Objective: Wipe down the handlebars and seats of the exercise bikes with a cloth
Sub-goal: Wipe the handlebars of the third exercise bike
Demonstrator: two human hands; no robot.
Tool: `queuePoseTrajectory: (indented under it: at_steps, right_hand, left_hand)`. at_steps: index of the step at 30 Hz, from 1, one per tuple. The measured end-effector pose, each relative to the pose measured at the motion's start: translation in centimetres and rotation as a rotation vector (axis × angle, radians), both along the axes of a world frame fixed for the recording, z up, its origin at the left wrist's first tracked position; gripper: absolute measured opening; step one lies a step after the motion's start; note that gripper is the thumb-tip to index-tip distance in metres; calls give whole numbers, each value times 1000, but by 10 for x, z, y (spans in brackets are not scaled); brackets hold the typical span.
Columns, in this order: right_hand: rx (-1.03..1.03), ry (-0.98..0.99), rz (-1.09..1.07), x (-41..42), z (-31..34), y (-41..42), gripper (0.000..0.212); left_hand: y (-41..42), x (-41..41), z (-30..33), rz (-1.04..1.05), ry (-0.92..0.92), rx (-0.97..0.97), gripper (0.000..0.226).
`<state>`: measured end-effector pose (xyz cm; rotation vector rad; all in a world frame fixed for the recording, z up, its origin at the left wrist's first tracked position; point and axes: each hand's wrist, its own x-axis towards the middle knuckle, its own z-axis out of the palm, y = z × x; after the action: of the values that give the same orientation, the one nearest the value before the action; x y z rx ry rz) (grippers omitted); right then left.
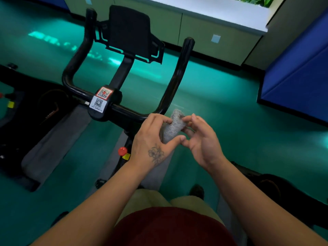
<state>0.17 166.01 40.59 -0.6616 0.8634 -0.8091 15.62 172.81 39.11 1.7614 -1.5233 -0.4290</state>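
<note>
Both hands meet just in front of the black tubular handlebars (pixel 113 110) of the exercise bike, holding a small bunched grey cloth (pixel 173 126) between them, clear of the bar but just beside its right bend. The left hand (pixel 152 139) (a flower tattoo on its back) curls its fingers and thumb round the cloth's near side; the right hand (pixel 200 139) pinches the far side with thumb and bent fingers. At the middle of the handlebars sits a black clamp block bearing two QR-code stickers (pixel 100 98), and a black tablet holder (pixel 130 32) rises on a stem beyond it, between the two upturned bar ends. Below the hands a round red knob (pixel 122 151) with a yellow tag shows on the bike's frame. The glossy green floor (pixel 221 107) carries a second dark exercise machine (pixel 26 110) along its left edge, blue padded mats (pixel 300 75) at the right edge, and pale cabinet panels (pixel 213 38) along the far wall.
</note>
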Motion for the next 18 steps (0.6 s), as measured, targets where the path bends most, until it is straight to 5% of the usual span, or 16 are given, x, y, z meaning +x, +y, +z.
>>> queuePoseTrajectory:
  at_steps: [10,18]
  right_hand:
    - [-66,18,401,-66,-10,-66,19]
    - [-200,120,618,-70,-6,-104,16]
  left_hand:
    - [-26,-75,-30,395,29,-13,32]
    - [-17,-106,-30,638,335,-93,26]
